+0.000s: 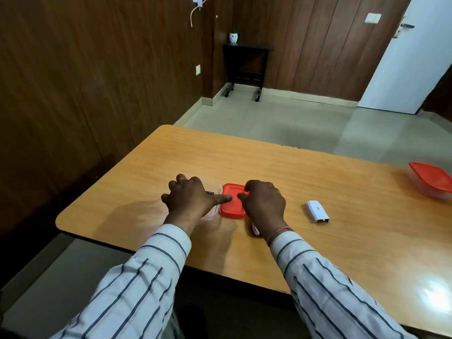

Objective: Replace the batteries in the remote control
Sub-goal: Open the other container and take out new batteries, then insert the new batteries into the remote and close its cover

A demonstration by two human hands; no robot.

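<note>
A small clear container (pixel 213 211) stands on the wooden table (pixel 318 245), and a dark green battery (pixel 209 192) shows inside it. My left hand (pixel 189 198) lies over the container and grips it, thumb stretched toward the red lid (pixel 231 207). The lid lies flat right beside the container. My right hand (pixel 265 201) holds the lid's right edge, fingers curled over it. The white remote control (pixel 255 230) is mostly hidden under my right wrist. Its white battery cover (pixel 318 211) lies apart to the right.
A second clear container with a red lid (pixel 431 182) stands at the table's far right edge. The table's left corner is rounded and close to the wood-panelled wall. A small dark side table (pixel 245 67) stands in the room's far corner.
</note>
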